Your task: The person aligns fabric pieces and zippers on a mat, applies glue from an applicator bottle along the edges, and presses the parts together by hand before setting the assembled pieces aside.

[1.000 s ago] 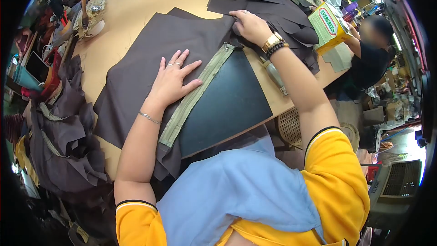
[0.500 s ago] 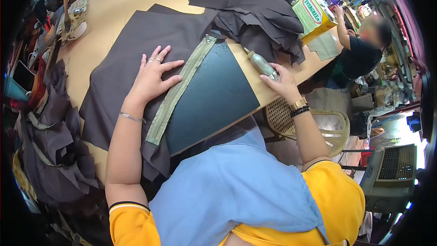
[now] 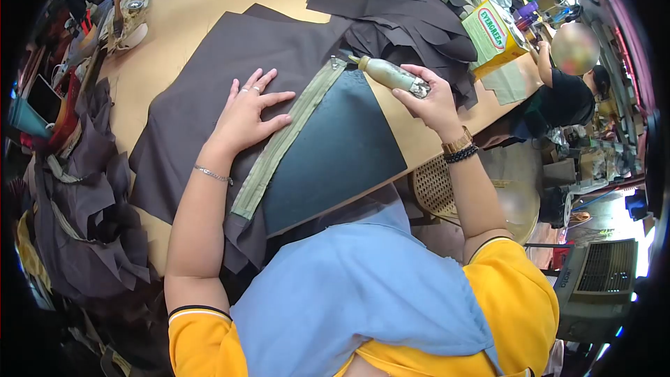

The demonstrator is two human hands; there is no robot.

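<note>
My left hand (image 3: pixel 252 113) lies with fingers spread on a dark brown fabric piece (image 3: pixel 188 98), its fingertips close to an olive-green zipper tape (image 3: pixel 286 139). The tape runs diagonally along the fabric's edge, beside a dark flat board (image 3: pixel 335 146). In my right hand (image 3: pixel 429 98) is a squeeze bottle (image 3: pixel 385 74), held nearly level with its nozzle pointing left. The nozzle tip is near the tape's upper end; whether it touches, I cannot tell.
Stacked dark fabric pieces (image 3: pixel 398 14) lie at the table's far side, next to an Evergreen box (image 3: pixel 492 38). A brush (image 3: pixel 117 10) stands at left. More fabric (image 3: pixel 84 216) hangs at lower left. A co-worker in a dark shirt (image 3: pixel 569 98) is at right, near a woven chair (image 3: pixel 434 188).
My right hand has brought the bottle up and left, from over the bare table to the tape's upper end. My left hand keeps its place on the fabric. The view has shifted slightly.
</note>
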